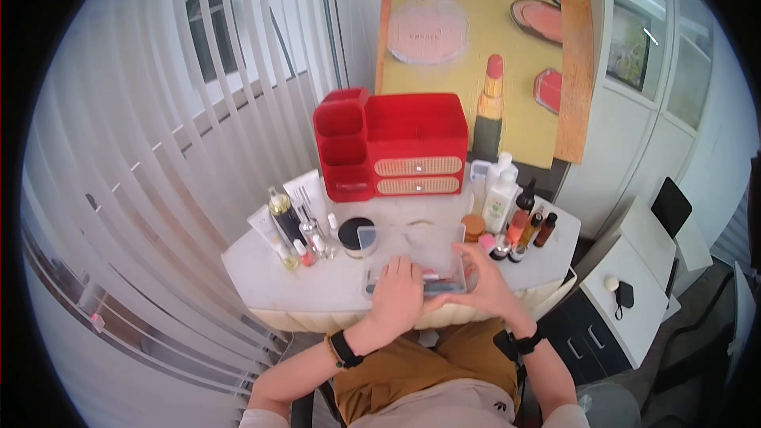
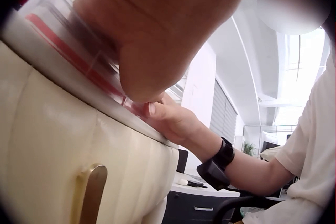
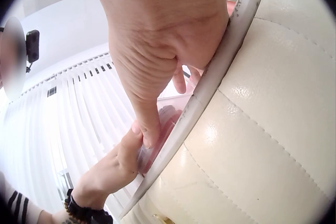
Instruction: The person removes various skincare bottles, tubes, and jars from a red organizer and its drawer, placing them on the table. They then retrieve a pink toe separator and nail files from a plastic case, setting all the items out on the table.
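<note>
A clear plastic box (image 1: 371,284) sits at the table's front edge, its see-through lid (image 1: 388,239) raised at the back. Inside lie several slim items, one with a pink part; their kinds are too small to tell. My left hand (image 1: 398,295) reaches over the box's front, fingers laid forward above the contents. With the right hand (image 1: 485,285) I grip the box's right end, thumb along the front and fingers up the side. In the right wrist view the right thumb (image 3: 149,129) presses the box's front near the left hand (image 3: 113,169).
A red organizer (image 1: 416,123) with two woven-front drawers stands at the back. Bottles and tubes (image 1: 297,218) cluster at left, beside a black-lidded jar (image 1: 357,234). More bottles (image 1: 503,202) and an orange-brown jar (image 1: 473,227) stand at right. A white side cabinet (image 1: 626,301) is beyond.
</note>
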`<state>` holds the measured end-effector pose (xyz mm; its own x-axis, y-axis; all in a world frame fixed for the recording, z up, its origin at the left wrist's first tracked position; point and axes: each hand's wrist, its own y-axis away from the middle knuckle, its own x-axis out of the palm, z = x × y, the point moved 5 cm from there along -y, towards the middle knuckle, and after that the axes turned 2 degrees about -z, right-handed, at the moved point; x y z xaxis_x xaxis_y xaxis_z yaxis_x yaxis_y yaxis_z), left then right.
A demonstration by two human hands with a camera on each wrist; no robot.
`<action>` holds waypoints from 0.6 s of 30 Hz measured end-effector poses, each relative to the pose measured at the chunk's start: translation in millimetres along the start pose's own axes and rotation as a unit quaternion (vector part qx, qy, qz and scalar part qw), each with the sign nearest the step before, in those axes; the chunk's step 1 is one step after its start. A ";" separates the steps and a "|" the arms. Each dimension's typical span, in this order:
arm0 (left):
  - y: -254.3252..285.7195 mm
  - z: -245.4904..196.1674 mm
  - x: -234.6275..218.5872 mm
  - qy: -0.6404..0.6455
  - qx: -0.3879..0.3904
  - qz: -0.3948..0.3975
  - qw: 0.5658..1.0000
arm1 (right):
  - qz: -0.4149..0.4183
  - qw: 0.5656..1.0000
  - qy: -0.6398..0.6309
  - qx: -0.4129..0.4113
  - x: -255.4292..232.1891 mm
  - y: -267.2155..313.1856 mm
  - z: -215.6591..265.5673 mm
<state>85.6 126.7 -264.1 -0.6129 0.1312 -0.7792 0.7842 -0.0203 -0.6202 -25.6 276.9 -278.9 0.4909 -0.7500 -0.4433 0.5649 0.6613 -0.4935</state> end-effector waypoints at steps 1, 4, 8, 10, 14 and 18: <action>-2.9 0.8 -0.3 0.001 0.000 0.007 1.000 | 0.000 1.000 -0.004 0.006 -0.9 -2.9 -1.1; 0.4 -0.5 0.4 0.004 -0.022 0.002 1.000 | 0.005 1.000 0.001 0.004 0.8 -0.9 -4.3; 2.6 2.9 5.7 0.008 -0.022 0.008 1.000 | 0.004 1.000 -0.016 0.011 -0.7 -4.1 -4.2; 5.2 0.4 1.2 0.006 0.002 -0.006 1.000 | 0.009 1.000 -0.010 0.002 1.1 -2.3 -6.0; 5.1 3.4 -2.3 0.036 0.021 -0.019 0.999 | 0.007 1.000 -0.006 0.000 2.2 -1.7 -2.7; 0.6 2.5 -0.7 0.009 0.031 0.007 0.999 | 0.010 1.000 -0.015 0.006 1.1 -2.7 -4.0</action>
<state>86.2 124.0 -264.1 -0.5994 0.1490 -0.7865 0.7848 -0.0837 -0.6140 -29.2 274.4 -281.1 0.5209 -0.7371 -0.4305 0.5633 0.6758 -0.4755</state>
